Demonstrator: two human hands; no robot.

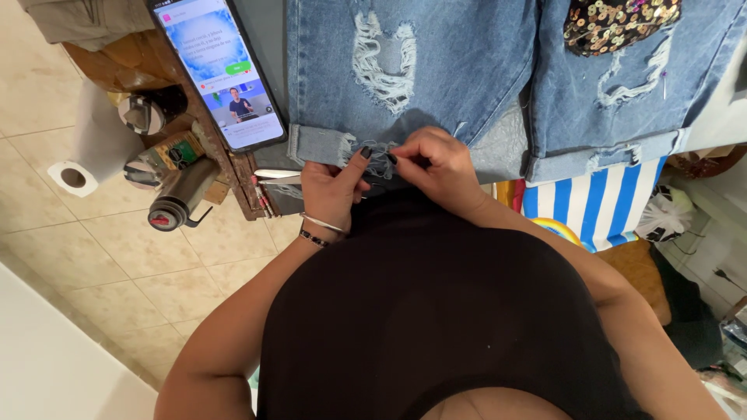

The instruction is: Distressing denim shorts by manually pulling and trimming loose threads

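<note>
At the centre of the frame, the left hand (pixel 333 189) and right hand (pixel 437 165) are close together, both pinching loose threads at a frayed hole (pixel 379 158) in the cuff of the denim shorts (pixel 436 62). Pulling too hard could widen the tear past the cuff. Scissors (pixel 274 176) lie just left, under the phone (pixel 219 68).

Denim shorts (pixel 436 62) and phone (pixel 222 70) cut off at top edge
</note>
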